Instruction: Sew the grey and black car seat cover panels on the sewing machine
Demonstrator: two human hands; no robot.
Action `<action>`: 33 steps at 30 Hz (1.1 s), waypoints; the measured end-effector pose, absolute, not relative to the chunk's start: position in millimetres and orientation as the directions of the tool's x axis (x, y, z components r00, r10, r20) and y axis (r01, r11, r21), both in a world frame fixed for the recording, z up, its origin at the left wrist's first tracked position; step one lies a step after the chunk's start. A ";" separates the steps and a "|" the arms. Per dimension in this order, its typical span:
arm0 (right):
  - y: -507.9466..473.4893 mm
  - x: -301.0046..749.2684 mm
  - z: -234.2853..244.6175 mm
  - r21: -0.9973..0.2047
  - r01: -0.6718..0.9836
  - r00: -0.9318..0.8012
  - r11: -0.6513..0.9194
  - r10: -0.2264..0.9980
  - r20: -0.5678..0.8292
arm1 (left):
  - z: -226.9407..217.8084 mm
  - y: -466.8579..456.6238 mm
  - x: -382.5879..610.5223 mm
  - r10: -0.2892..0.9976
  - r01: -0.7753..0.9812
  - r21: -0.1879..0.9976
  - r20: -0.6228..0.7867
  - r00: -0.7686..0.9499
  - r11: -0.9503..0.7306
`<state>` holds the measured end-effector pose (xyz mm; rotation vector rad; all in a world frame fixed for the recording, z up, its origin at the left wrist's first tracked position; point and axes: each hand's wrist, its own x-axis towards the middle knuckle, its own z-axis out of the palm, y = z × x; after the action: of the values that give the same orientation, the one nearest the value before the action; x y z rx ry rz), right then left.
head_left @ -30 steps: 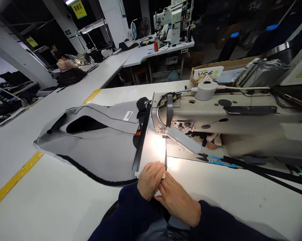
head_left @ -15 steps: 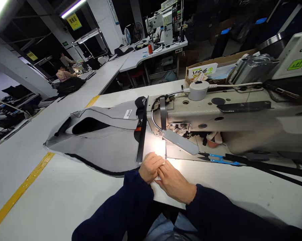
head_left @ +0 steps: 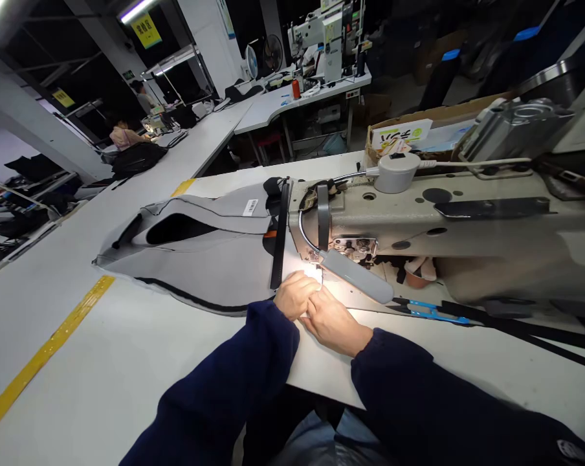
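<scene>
Side by side at the front of the sewing machine [head_left: 419, 217], both hands are closed on a small white piece [head_left: 314, 275], brightly lit by the lamp [head_left: 355, 275]. My left hand [head_left: 295, 294] has its fingers bent and pressed together on the piece's left side. Against it, my right hand [head_left: 334, 320] pinches the near right edge. The fingers hide most of the piece, and glare washes out its material. Just left of the hands lies a large grey fabric cover [head_left: 215, 272] with black trim and an oval opening. A black strip [head_left: 280, 236] runs along its right end.
Blue-handled snips [head_left: 433, 312] and black straps [head_left: 516, 327] lie right of the hands. A small brown cup [head_left: 419, 272] stands under the machine arm. Behind it is a cardboard box [head_left: 442, 120]. Another person [head_left: 125, 134] sits at the far left.
Both hands have moved slightly forward toward the needle area with the white piece. The camera view has shifted a little. The grey cover stays put on the table.
</scene>
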<state>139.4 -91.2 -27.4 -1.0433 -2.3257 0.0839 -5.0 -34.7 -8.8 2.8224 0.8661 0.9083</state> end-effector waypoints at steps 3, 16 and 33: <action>-79.6 139.2 -26.4 -0.268 0.689 -0.509 0.674 0.713 0.483 | -6.2 -24.1 0.1 0.538 0.502 0.221 0.509 0.672 -0.836; -201.6 307.6 -6.6 -0.234 0.957 -0.013 0.172 0.831 0.557 | -16.5 -62.2 -20.9 0.566 0.595 0.067 0.409 0.716 -0.801; -203.8 381.7 -25.5 0.123 0.976 0.110 -0.178 0.898 0.425 | -15.7 -108.0 -17.6 0.701 0.528 0.463 0.415 0.580 -0.712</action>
<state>381.7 -203.8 -25.5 -2.1926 -1.8808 -0.6137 -17.6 -108.0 -15.7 2.5242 1.0093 0.8502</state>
